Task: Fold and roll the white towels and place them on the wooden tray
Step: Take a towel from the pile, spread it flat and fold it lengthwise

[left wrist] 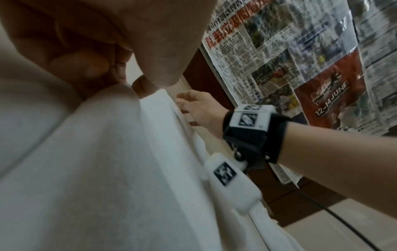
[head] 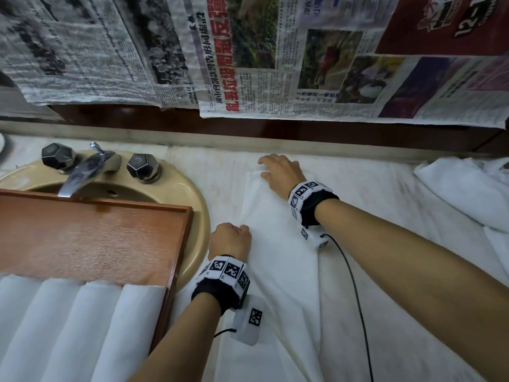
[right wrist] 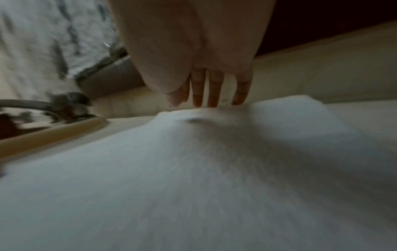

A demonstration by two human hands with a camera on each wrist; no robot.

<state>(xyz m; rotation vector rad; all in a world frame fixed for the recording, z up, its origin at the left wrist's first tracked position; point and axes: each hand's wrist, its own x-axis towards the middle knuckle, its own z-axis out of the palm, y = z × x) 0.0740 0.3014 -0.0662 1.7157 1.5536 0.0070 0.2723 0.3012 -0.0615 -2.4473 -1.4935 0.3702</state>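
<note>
Now, from your head view, the long folded white towel (head: pixel 278 244) lies flat on the pale marble worktop (head: pixel 385 285), its long axis running from your body away toward the dark wooden back ledge (head: pixel 275 130). Your left hand (head: pixel 230 239) is curled into a fist on the towel's left edge; whether it pinches the cloth you cannot tell here. Your right hand (head: pixel 281 172) lies with fingers spread on the far end. Left of the towel sit the beige round sink (head: pixel 192 194) and the wooden tray (head: pixel 110 232), which holds four rolled white towels (head: pixel 82 326) side by side. A loose heap of white towels (head: pixel 468 188) lies to the right; bare worktop stays open between.

From your left wrist, the curled fingers (left wrist: pixel 86 64) press against a raised towel fold (left wrist: pixel 107 135).

From your right wrist, blurred, straight fingers (right wrist: pixel 214 88) touch the towel's far edge (right wrist: pixel 214 113), near the back ledge.
</note>
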